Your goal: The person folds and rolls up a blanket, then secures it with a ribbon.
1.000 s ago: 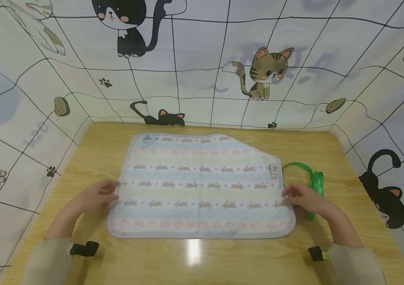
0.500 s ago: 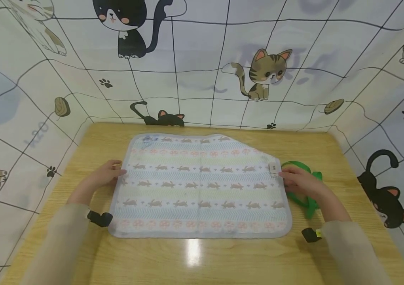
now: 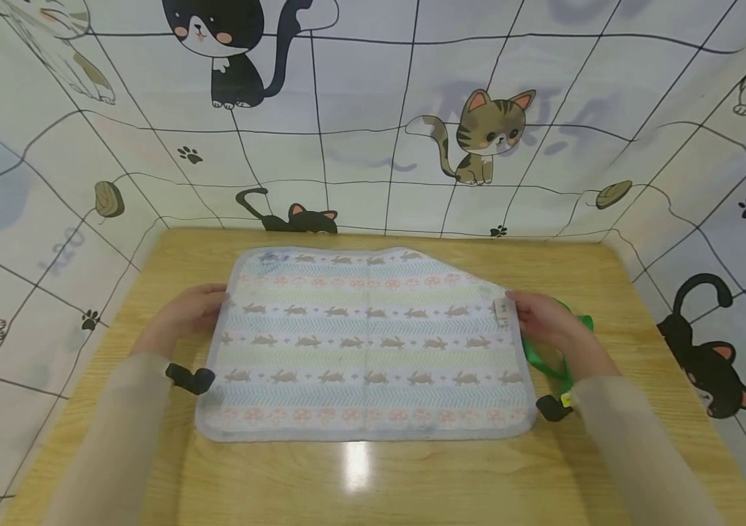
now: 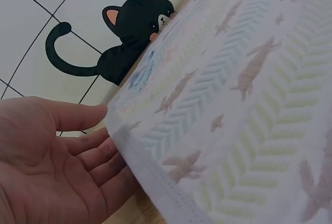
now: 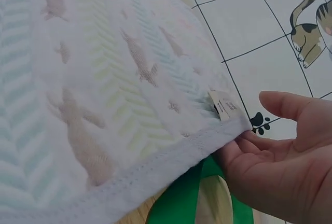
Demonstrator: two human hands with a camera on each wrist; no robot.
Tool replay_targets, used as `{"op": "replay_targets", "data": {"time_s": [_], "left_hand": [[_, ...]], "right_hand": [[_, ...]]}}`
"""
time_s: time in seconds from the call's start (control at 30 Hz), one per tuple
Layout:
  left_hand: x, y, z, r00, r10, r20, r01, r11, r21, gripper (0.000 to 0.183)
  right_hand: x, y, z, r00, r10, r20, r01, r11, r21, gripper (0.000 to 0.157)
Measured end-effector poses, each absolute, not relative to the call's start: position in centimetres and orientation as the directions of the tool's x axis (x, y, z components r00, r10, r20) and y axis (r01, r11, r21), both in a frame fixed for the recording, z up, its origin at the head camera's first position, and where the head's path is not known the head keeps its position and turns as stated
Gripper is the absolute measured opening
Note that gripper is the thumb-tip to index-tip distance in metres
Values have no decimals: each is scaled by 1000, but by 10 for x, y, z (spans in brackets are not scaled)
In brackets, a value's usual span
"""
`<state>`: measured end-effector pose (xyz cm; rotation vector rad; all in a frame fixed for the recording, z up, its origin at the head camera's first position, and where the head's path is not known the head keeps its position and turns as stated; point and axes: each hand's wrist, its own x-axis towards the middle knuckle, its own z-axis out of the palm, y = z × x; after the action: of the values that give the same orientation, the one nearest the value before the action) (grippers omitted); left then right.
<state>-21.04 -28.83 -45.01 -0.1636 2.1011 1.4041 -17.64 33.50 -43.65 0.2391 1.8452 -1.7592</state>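
A white cloth [image 3: 373,358] with printed rabbits, mushrooms and herringbone stripes lies spread flat on the wooden table, its upper right corner slanting. My left hand [image 3: 191,314] is at the cloth's left edge. In the left wrist view, its fingers [image 4: 106,164] reach under the hem while the thumb tip meets the border. At the upper right edge is my right hand [image 3: 546,321], beside a small white label [image 3: 501,312]. The right wrist view shows its fingertips slipped beneath the hem and the thumb [image 5: 282,105] held apart from the cloth. A green ribbon [image 3: 546,361] lies partly hidden under that hand.
The wooden table [image 3: 359,486] extends around the cloth on all sides. Curtain-like walls [image 3: 359,161] with cat drawings and grid lines enclose it at the back and both sides. Black wrist cameras [image 3: 190,378] sit on both sleeves.
Both hands have slid away from me along the cloth's side edges, the right one up to the corner by the label. The cloth has hardly moved; the ribbon has been shifted slightly.
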Motion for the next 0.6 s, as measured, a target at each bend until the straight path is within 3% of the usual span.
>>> {"op": "replay_targets", "data": {"time_s": [0.13, 0.3, 0.5, 0.6], "left_hand": [[-213, -286, -452, -825, 198, -530, -427, 396, 813, 60], [-216, -279, -453, -844, 149, -515, -424, 402, 811, 61], [-218, -275, -452, -866, 92, -491, -402, 456, 794, 62], [-219, -275, -452, -874, 77, -480, -399, 451, 799, 61]], "right_hand": [[-182, 333, -437, -818, -211, -535, 552, -30, -833, 23], [-190, 327, -435, -799, -162, -579, 591, -41, -805, 21], [-198, 315, -431, -815, -115, -568, 568, 39, -822, 60], [-200, 313, -429, -857, -117, -503, 506, 1, -863, 63]]}}
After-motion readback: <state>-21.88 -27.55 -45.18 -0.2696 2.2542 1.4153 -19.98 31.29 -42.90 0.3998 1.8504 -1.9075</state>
